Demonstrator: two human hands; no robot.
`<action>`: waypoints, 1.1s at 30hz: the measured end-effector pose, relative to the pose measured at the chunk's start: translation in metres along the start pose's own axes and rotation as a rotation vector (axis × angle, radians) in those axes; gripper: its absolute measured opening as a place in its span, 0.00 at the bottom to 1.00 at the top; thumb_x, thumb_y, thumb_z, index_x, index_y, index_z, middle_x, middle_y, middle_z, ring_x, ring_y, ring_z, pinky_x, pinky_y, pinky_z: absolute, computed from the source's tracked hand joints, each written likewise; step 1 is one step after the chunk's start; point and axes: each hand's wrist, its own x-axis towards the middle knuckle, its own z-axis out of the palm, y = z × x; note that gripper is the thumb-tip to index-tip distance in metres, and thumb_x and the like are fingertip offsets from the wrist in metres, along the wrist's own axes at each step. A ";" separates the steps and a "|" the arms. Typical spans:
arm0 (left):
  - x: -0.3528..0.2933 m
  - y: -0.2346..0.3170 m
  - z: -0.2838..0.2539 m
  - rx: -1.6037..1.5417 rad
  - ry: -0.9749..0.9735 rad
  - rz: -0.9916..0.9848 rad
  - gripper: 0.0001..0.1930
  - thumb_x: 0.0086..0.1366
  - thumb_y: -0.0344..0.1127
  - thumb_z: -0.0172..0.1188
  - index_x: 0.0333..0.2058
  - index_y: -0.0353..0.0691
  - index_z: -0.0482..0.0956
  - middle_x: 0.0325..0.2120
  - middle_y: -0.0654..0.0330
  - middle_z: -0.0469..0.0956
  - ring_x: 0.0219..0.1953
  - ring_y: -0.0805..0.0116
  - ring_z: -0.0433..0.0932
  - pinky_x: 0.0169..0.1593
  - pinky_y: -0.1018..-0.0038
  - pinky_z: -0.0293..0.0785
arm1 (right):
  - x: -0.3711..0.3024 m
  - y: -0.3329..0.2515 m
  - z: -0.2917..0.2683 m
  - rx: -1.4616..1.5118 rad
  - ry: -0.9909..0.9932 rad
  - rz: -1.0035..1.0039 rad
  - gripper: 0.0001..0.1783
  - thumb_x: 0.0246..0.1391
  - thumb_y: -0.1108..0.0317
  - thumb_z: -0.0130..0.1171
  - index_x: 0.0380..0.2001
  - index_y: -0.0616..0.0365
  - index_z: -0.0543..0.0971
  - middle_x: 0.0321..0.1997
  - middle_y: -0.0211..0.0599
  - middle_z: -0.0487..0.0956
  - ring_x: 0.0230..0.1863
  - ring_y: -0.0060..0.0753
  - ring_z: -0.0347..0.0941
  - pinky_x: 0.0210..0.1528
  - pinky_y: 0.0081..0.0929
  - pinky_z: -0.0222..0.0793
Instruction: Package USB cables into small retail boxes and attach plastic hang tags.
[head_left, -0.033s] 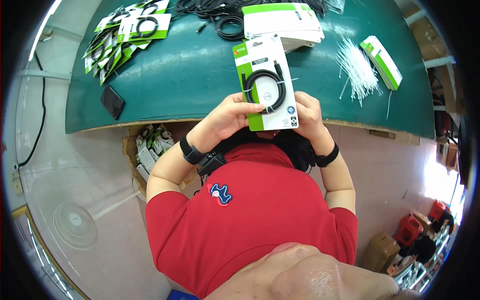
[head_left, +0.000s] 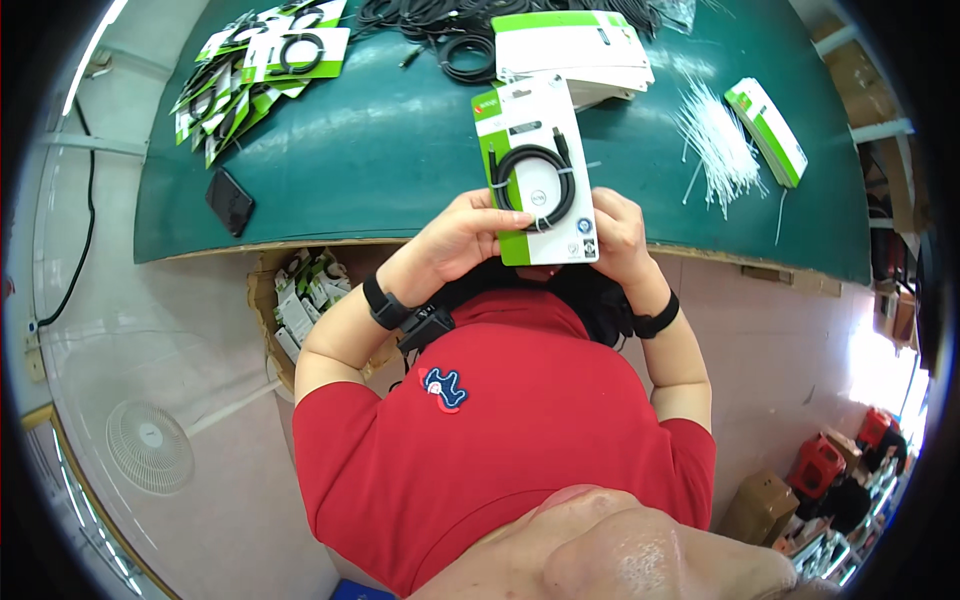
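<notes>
Nothing has shifted since the earlier frame: both my hands are still holding the cable card [head_left: 537, 170] up in front of me, above the near edge of the green worktop [head_left: 380, 160]. My left hand [head_left: 462, 238] is closing around the card's lower left edge, thumb lying across the front beside the coiled black cable [head_left: 533, 185], fingers curling behind. My right hand [head_left: 618, 235] is gripping the lower right edge the same way, its fingers mostly hidden behind the card. I am keeping the card upright, its white-and-green face turned toward me, the cable looped in a ring at its middle.

On the worktop beyond the card, a stack of white-and-green cards [head_left: 575, 45] is lying, with a tangle of loose black cables [head_left: 450, 30] just beside it. To the right, a scatter of white cable ties [head_left: 715, 140] is spreading out, and a narrow green-and-white box [head_left: 768, 130] is sitting near them. At the far left a fanned heap of finished packs [head_left: 265, 65] is lying, and a dark phone [head_left: 230, 202] is resting near the worktop's front edge. Below that edge, a cardboard box [head_left: 300, 300] of packs is standing on the floor by my left elbow. I am wearing black bands on both wrists.
</notes>
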 end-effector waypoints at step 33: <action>0.108 0.252 -0.180 1.385 0.766 0.493 0.28 0.58 0.26 0.58 0.59 0.46 0.70 0.53 0.51 0.74 0.38 0.62 0.83 0.40 0.70 0.79 | -0.009 0.017 -0.001 0.071 0.024 0.496 0.02 0.48 0.78 0.63 0.28 0.62 0.80 0.22 0.33 0.74 0.18 0.25 0.65 0.21 0.22 0.59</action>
